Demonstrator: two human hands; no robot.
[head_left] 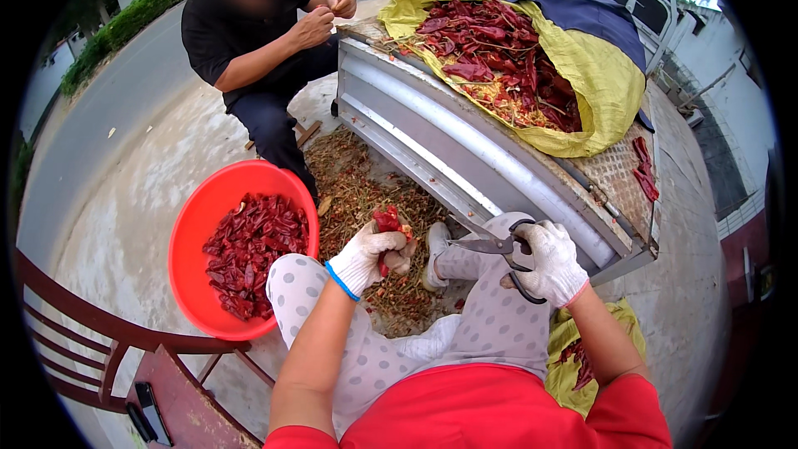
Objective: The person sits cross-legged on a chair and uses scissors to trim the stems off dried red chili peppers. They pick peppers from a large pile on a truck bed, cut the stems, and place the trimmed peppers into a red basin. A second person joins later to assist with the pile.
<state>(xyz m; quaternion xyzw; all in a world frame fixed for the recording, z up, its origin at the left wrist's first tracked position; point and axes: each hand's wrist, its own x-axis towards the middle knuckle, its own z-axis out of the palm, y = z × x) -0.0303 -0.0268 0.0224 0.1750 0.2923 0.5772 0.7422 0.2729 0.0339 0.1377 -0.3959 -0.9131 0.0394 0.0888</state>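
Observation:
My left hand [371,251], in a white glove, is closed round a dried red chili pepper [387,219], whose cut end shows pale seeds. A pair of black-handled scissors [499,247] is in my gloved right hand [550,264], the blades pointing left and apart from the pepper. Left of my knees, a red plastic basin [189,270] holds many pieces of dried red pepper [253,254]. Stems and seeds [349,175] are heaped on the ground beyond and between my feet.
A yellow woven sack [611,108] of dried peppers lies open on a truck bed [465,175] ahead. Across from me sits a person in black [258,41], hands together. A wooden chair [75,324] is at left, with a phone [152,411]. Another yellow sack [619,324] lies right.

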